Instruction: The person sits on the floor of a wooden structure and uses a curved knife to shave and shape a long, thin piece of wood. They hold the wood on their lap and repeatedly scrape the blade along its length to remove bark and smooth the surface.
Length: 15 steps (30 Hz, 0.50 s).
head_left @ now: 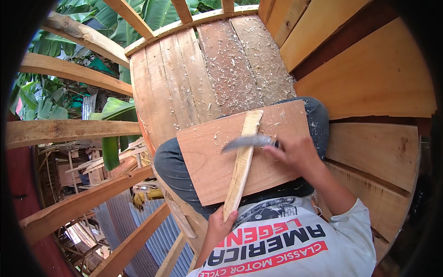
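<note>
Pale shavings litter the planks beyond the board on the person's lap, slats at left. Motion blurs the knife, its handle mostly hidden in the right hand, fingers curled around it. Its blade crosses over the wood strip, which slants up the board from the left hand's pinching fingers.

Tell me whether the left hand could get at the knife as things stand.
Probably not freely: the left hand holds the stick, and the right hand has the knife in its grip.
</note>
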Tool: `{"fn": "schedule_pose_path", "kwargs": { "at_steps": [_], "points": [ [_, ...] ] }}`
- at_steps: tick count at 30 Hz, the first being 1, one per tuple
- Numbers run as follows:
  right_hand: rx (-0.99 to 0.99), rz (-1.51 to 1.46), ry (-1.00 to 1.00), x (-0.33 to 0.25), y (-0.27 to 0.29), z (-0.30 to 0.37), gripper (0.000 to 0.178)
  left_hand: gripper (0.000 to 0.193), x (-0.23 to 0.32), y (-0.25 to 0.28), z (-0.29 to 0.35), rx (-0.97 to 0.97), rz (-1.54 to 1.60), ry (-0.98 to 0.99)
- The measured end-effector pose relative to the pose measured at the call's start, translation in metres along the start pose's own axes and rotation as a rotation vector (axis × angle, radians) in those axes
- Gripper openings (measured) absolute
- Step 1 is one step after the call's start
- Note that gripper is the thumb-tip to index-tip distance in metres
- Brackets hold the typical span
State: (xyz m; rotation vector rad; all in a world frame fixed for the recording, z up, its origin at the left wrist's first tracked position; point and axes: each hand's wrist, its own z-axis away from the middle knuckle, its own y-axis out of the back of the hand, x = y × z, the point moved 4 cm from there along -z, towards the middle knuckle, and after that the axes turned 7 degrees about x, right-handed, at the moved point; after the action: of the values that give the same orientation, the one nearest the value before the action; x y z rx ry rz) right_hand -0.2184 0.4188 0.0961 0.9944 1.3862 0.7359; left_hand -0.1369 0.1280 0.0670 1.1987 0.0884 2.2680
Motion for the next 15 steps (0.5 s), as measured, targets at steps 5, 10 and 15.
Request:
{"fn": "schedule_pose_path", "kwargs": {
  "at_steps": [5,10,15],
  "points": [
    [-0.028,-0.103,0.125,-0.021,-0.01,0.023,0.047,0.041,-0.008,-0.004,-0.005,-0.105,0.12,0.097],
    [0.067,0.116,-0.01,0.011,0.011,-0.001,0.041,0.043,-0.005,-0.001,-0.006,-0.137,0.105,0.072],
    [-0.095,0.028,0.157,-0.016,0.003,0.015,0.035,0.045,-0.011,0.0,-0.008,-0.206,0.194,0.142]
  ]
}}
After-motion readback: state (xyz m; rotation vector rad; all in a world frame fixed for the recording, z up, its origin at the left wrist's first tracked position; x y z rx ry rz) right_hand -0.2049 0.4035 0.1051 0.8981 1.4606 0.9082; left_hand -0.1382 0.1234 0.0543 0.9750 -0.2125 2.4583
